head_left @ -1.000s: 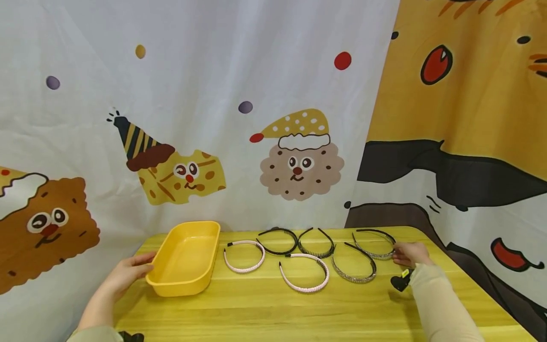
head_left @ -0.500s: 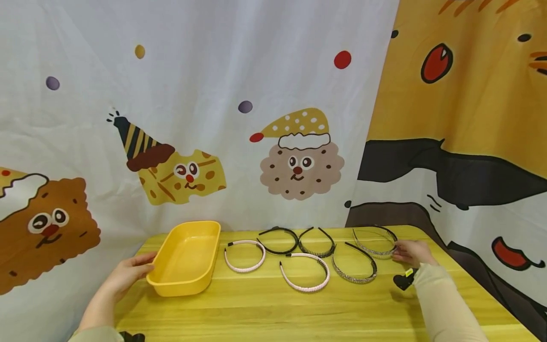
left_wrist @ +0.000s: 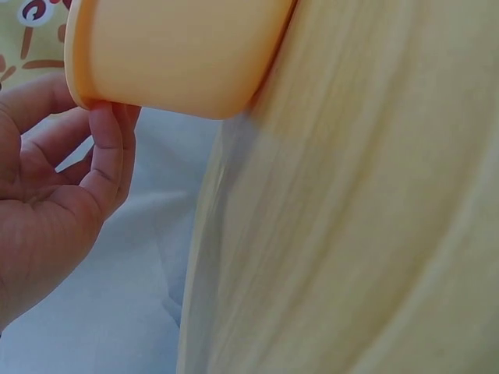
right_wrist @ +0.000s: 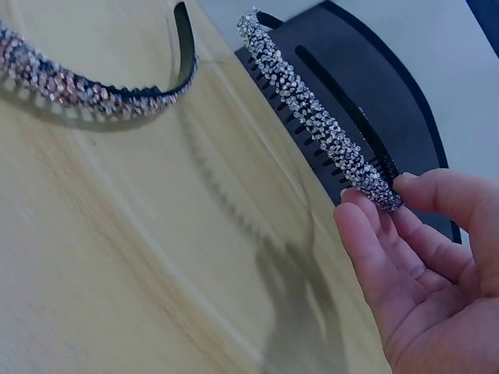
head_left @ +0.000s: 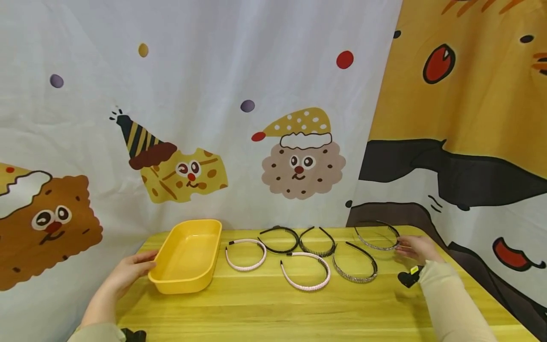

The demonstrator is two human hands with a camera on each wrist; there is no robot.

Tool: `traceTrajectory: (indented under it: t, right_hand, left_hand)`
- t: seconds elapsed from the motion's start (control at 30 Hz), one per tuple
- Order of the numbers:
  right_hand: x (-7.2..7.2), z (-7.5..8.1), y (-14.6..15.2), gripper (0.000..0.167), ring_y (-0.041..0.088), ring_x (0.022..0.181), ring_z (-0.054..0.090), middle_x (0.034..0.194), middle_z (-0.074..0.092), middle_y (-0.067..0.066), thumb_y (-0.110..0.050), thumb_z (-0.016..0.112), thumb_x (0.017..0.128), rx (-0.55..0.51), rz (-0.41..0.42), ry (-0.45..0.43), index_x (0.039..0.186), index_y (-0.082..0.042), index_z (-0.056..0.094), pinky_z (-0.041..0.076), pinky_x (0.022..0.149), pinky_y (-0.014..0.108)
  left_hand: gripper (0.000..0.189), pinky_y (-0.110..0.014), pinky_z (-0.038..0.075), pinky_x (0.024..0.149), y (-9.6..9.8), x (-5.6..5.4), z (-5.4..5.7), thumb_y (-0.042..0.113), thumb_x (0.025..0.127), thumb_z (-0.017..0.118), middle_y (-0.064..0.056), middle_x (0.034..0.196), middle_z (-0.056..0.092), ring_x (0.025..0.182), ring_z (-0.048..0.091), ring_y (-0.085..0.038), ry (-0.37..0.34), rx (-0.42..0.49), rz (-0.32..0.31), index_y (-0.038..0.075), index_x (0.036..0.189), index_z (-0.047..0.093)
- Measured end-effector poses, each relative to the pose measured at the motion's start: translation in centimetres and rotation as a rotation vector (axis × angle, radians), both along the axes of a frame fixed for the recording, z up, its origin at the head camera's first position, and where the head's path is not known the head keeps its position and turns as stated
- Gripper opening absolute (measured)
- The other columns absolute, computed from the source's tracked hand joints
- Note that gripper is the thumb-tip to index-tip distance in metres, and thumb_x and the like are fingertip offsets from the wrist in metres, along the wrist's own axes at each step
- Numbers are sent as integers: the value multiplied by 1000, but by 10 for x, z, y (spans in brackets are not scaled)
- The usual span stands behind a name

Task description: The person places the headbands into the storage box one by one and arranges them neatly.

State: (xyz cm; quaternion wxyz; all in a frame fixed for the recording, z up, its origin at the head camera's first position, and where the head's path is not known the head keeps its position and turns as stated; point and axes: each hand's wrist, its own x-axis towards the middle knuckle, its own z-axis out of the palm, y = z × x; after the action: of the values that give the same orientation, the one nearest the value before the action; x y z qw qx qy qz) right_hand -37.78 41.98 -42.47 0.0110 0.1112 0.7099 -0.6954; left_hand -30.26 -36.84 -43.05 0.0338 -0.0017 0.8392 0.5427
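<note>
A white cloth curtain printed with cartoon snacks (head_left: 201,71) hangs behind a yellow wood-grain table (head_left: 265,313). At the table's left sits a deep, rounded yellow plastic tray (head_left: 188,256), its rim gripped by the left hand (head_left: 130,271). The right hand (head_left: 418,248) pinches a silver glittery toothed headband (right_wrist: 316,117), raised above the table's right side. Beside it lie another glittery headband (right_wrist: 78,87), two pink headbands (head_left: 309,288) and two black headbands (head_left: 318,254).

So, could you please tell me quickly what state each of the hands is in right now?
Left hand: holding the yellow tray by its rim.
Right hand: pinching a silvery headband between thumb and fingers.
</note>
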Motion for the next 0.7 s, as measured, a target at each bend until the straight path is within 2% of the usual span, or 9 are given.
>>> traceTrajectory:
  t: [0.27,0.37,0.5,0.6,0.7]
  right_hand:
    - [-2,4,-19,52,15,75,67,97,56,11,-7,50,99,79,65,47,134,25,32,56,80,34]
    - [-5,6,-28,50,14,74,67,96,57,10,-7,49,99,101,67,59,133,25,33,57,76,32]
    - [-7,9,-36,48,13,75,67,98,56,12,-7,48,99,134,81,79,132,26,35,57,74,29]
    - [-8,10,-42,49,14,75,67,99,56,13,-7,49,99,126,89,87,132,26,33,57,75,30]
    - [-8,10,-46,51,14,75,67,99,57,13,-7,50,99,115,96,96,133,26,31,57,76,30]
  left_hand:
    - [59,-25,51,81,-1,0,-3,14,98,57,-31,139,45,96,58,-2,15,27,-7,-15,143,32]
    - [59,-25,51,81,-2,-1,-4,13,98,57,-31,139,45,94,57,1,26,39,-11,-15,143,32]
    - [59,-25,52,83,-2,-1,-3,13,98,57,-32,139,44,97,58,-2,30,54,-16,-16,142,32]
    - [59,-28,52,85,-2,0,-2,14,98,56,-32,140,43,103,59,-10,23,43,-25,-16,143,31]
    - [59,-30,52,86,-2,1,-2,15,98,56,-31,141,42,108,58,-17,4,37,-8,-14,144,32]
